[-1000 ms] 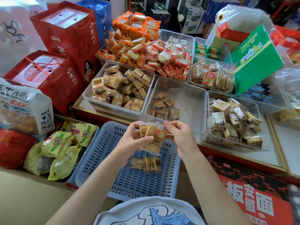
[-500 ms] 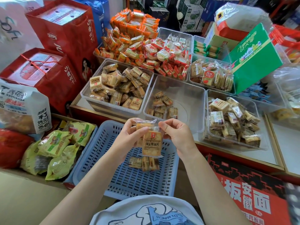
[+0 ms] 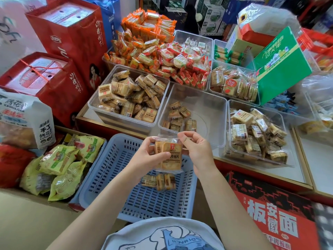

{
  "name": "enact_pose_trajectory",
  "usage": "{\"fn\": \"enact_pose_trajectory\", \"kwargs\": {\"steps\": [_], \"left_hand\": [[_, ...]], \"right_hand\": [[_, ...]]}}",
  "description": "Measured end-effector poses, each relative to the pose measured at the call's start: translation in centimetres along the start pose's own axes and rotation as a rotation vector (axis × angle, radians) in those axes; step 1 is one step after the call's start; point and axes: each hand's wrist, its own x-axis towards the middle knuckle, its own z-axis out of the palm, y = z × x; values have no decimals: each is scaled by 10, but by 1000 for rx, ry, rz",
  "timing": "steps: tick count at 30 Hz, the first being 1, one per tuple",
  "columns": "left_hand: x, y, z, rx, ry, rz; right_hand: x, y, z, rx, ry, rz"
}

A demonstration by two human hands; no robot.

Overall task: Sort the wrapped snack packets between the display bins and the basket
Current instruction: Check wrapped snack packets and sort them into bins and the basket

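left hand [image 3: 146, 157] + right hand [image 3: 196, 152] grip snack packet [image 3: 170, 156] over basket [image 3: 126, 177]

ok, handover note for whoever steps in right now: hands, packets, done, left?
Left hand and right hand both grip one wrapped packet above the blue basket.
Basket holds a few packets.
Middle clear bin is nearly empty, with a small cluster of packets; left bin and right bin are well filled.
Done: some packets sorted.
Left: place the held packet, then clear the basket's packets.
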Motion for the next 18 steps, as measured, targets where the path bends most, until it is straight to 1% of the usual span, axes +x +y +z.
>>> {"fn": "enact_pose_trajectory", "kwargs": {"steps": [3,5,7,9,12,14,18], "left_hand": [[2,-1,0,-8,180,-1],[4,2,-3,-38,259,-20],[5,5,-6,-43,263,-39],[4,7,-6,-47,234,-25],[2,7,-7,-43,204,20],[3,8,-8,-52,212,33],[5,11,-9,-102,202,7]], "right_hand": [[-1,2,2,-126,-94,-14],[-5,0,4,-225,-192,-29],[-8,2,8,-305,-239,-56],[-9,3,9,-353,-216,-69],[-7,1,7,-321,-171,-39],[-5,-3,6,-219,-150,16],[-3,-5,11,-34,-160,101]]}}
